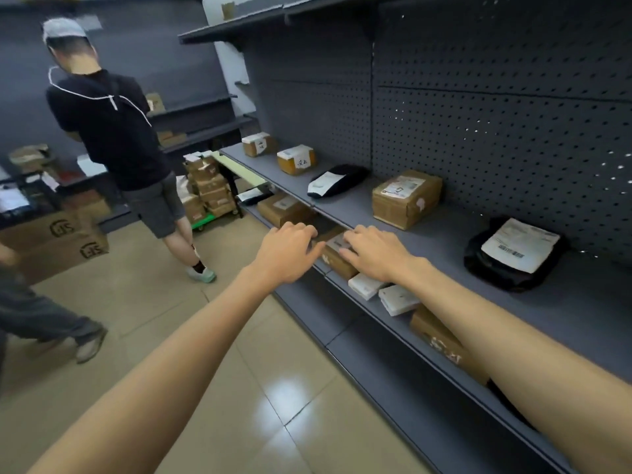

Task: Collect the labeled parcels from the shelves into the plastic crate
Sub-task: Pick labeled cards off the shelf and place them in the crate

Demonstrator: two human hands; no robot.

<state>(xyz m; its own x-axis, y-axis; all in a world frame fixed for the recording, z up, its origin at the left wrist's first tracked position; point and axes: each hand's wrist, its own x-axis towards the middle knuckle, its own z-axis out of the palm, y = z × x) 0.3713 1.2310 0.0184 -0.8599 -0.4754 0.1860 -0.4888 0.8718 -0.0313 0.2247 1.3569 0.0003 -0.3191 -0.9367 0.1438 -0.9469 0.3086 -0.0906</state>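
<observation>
— Where is the parcel I'm after?

— Right under your hands. It is a brown cardboard parcel [337, 258] with a pale label on top. It lies on the lower shelf [371, 314], its far part tucked beneath the front edge of the upper shelf [444, 248]. Your left grip [287, 251] grasps its left end, fingers curled over the top and thumb along the near side. Your right grip [372, 254] grasps the right end, fingers bent across the label and thumb stretched over the near face.

— What lies beside it?

— Just to its right are two small white boxes [364, 286], side by side. Past them is another brown box [441, 340], half hidden by your right forearm. Further left on the same shelf sits a larger brown carton [284, 208].

— And above?

— On the upper shelf, nearest your hands, is a taped brown box [407, 198] with a printed label. To its right is a black bag [485, 265] with a white label on top. To its left is a black-and-white bag [337, 181], then two small labelled boxes [295, 160] toward the far end. All of them lie apart from one another.

— And further out?

— A person in a black shirt [109, 131] stands on the tiled floor with their back to you. Beside them is a stack of cartons [208, 189] on a green trolley. Two printed cartons [58, 241] sit on the floor at the left.
</observation>
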